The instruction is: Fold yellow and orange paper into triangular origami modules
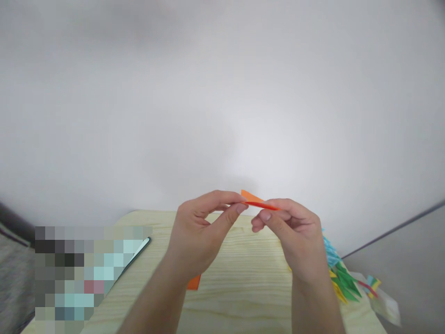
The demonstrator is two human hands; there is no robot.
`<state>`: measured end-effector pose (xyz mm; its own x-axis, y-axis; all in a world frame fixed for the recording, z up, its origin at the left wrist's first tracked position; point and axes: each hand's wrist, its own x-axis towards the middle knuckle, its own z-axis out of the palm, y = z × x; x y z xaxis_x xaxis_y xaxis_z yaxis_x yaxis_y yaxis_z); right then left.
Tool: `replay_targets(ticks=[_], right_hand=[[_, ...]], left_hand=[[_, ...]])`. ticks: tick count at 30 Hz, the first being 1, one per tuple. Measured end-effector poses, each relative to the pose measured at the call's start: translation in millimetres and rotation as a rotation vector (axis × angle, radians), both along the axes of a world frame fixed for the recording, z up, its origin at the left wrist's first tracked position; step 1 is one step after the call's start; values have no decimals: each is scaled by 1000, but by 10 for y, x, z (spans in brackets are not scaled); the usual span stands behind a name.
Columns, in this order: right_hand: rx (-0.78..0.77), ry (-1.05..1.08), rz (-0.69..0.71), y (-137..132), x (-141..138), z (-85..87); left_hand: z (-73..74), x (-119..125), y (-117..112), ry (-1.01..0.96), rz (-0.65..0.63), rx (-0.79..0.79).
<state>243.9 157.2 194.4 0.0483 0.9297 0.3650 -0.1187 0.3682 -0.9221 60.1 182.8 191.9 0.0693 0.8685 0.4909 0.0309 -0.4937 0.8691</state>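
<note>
A small folded piece of orange paper (259,204) is held up above the table between both hands. My left hand (210,222) pinches its left end between thumb and fingers. At its right end, my right hand (292,227) grips it with the thumb below and the fingers behind. One pale orange flap sticks up at the back, and a darker orange edge faces me. Another orange paper (193,282) lies on the table, partly covered by my left forearm.
The pale wood-grain table (239,297) stands against a white wall (222,102). Blue paper pieces (331,250), green folded paper (347,280) and yellow paper (339,290) lie at the right edge, beside a translucent bag (387,304). A dark-edged flat object (137,255), mostly pixelated, is at left.
</note>
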Motion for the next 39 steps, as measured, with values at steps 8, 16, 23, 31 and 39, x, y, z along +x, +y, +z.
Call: replay_targets(ticks=[8,16,23,31,39], right_hand=[[101,-45,-31,-8,21,-14],[165,-16,-20,-32,-69,105],[126,-97,-47,-89,-84,129],[75,-73,-129,-100,-108,85],[50,1,-135,-100,-118,87]], left_hand=[[-21,-45,7,-76,-155,104],[19,-60,-48,-34,-177,99],[20,-33,-73,-54,-116,96],[16,0,-90,-67,-85,55],[27,23,-92,-36,-45,107]])
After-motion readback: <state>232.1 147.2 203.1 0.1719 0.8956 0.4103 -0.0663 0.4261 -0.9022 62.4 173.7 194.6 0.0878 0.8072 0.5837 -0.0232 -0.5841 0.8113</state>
